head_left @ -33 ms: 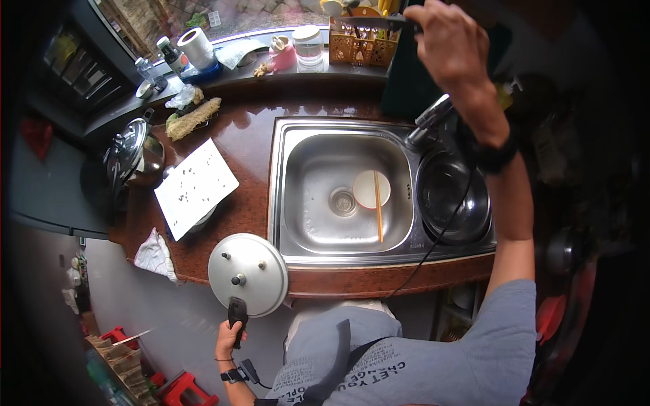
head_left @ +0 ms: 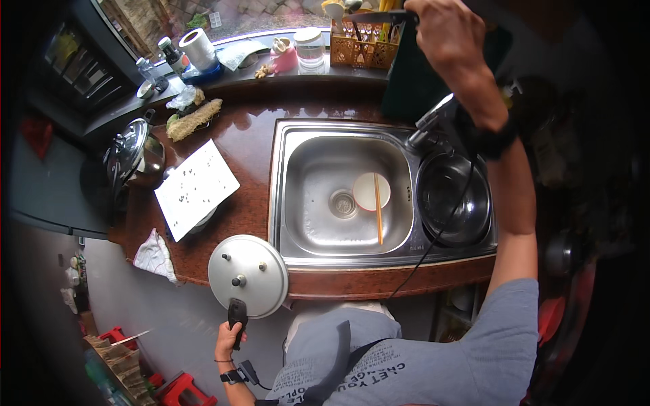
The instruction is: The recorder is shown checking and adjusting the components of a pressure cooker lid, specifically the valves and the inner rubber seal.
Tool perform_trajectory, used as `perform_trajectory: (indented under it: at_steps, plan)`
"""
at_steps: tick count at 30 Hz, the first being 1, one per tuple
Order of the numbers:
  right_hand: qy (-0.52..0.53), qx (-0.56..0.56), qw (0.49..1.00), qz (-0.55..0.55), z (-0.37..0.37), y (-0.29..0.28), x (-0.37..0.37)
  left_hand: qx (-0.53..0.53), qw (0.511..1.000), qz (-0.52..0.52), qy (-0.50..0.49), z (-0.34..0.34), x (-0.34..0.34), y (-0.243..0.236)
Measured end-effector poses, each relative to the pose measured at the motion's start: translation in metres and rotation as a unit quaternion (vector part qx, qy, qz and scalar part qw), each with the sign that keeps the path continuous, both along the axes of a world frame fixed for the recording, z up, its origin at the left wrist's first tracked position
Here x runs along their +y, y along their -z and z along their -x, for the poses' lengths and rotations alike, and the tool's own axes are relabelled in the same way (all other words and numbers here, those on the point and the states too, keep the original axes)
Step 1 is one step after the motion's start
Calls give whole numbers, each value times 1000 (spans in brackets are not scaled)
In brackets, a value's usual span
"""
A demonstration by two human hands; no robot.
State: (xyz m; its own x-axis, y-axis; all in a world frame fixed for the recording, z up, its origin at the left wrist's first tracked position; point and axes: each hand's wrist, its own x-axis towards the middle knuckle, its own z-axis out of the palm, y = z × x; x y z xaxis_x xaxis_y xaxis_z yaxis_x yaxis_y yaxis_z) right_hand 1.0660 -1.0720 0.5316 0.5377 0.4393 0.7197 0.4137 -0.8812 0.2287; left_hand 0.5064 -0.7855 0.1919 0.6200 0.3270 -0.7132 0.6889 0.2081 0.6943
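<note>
My left hand [head_left: 229, 337] is closed round the black handle of a round, pale metal pressure cooker lid [head_left: 256, 269]. The lid overlaps the counter's front edge, left of the sink; I cannot tell whether it rests there. At the far right my right hand [head_left: 450, 37] grips the dark handle of a knife [head_left: 376, 17], its blade pointing left in front of the utensil basket [head_left: 359, 51]. A bowl [head_left: 369, 193] lies in the steel sink [head_left: 298, 233], with a pair of chopsticks [head_left: 379, 220] across it.
A dark round basin [head_left: 467, 227] fills the sink's right side, below the faucet [head_left: 433, 118]. On the left stand a lidded pot [head_left: 149, 152], a white sheet with dark specks [head_left: 196, 183], a loofah [head_left: 196, 120] and a cloth [head_left: 156, 256]. Jars and bottles line the windowsill. A cable hangs from my right wrist.
My right hand with the knife has shifted very slightly up and to the right. The left hand and the lid stay almost where they were.
</note>
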Motion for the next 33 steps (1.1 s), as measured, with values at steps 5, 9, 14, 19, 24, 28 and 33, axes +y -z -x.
perform_trajectory:
  at_steps: [5,9,14,19,24,28,33]
  plan:
    - [10,-53,992,118,-104,8,45,41,999,-12,-25,5,-1,-1]
    - [61,19,981,182,-121,15,69,56,997,-12,-49,9,-5,-7]
    - [53,29,960,272,-146,26,80,54,997,1,-58,9,-5,-2]
    - [0,-23,953,302,-176,36,88,53,997,0,-57,8,-3,2]
    - [-11,-56,958,280,-201,64,105,63,996,7,-58,4,-3,-2]
    - [68,-194,971,121,-250,107,111,78,995,25,-62,8,4,5]
    - [64,-74,993,-61,-233,110,127,64,996,24,-60,19,-6,1]
